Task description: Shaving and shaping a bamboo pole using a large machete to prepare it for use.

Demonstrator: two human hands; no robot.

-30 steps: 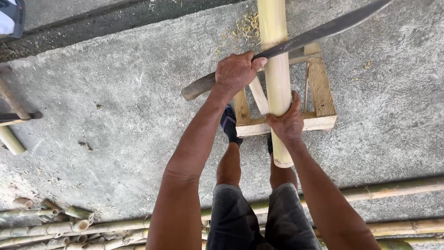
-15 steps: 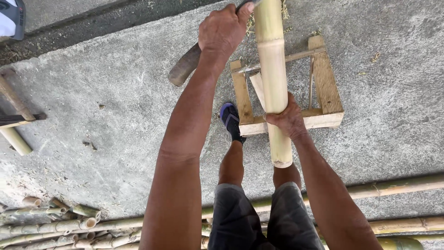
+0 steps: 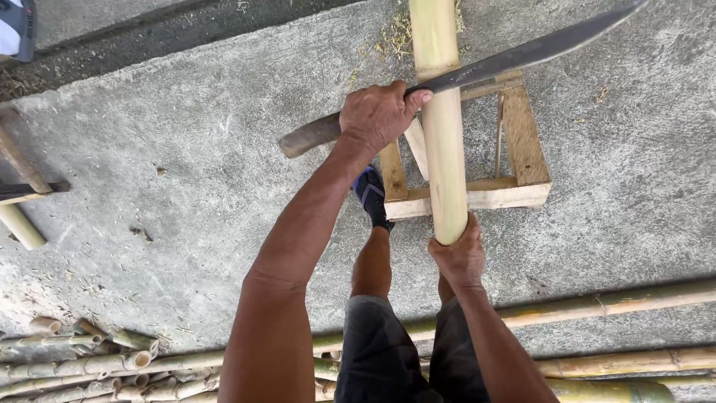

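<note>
On rough concrete floor [image 3: 149,172], left hand [image 3: 382,113] grips machete [image 3: 514,56]; right hand [image 3: 459,257] holds bamboo pole [image 3: 441,134].

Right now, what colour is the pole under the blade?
Pale yellow-green; the bamboo pole shows best in the head view, with the dark grey blade across it.

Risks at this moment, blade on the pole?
1. The left hand presses the long blade across the bamboo pole; a slip could send it toward the right hand gripping the pole's lower end.
2. The foot beside the wooden stand lies near the blade's path.
</note>
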